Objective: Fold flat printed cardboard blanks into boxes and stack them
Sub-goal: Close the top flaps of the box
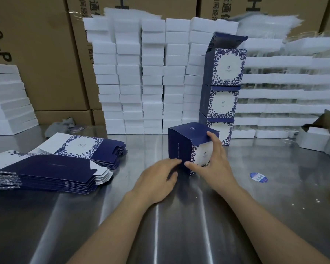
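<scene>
Near the middle of the shiny steel worktop (160,225): a navy-blue folded cardboard box (179,147), upright, with a white front face framed in blue leaves and the lid flap down on top. On its front face, the right hand (213,162), fingers spread: thumb low at the near bottom corner, the other fingers up on the edge of the lid flap, gripping the box between them. At 7 o'clock of the box, the left hand (156,181), fingers straight and close together, the tips touching the low near edge of the dark side wall.

At 1 o'clock, just behind the box, a stack of three finished blue-and-white boxes (224,100), the topmost with its lid flap raised. At 9 o'clock, two fanned piles of flat printed cardboard blanks (51,168), well apart from the box. At 12 o'clock, a wall of white foam blocks (152,73) before big brown cartons (46,54). At 3 o'clock, a round blue sticker (258,177) flat on the worktop; farther off at 2 o'clock, small open white cardboard boxes (312,138).
</scene>
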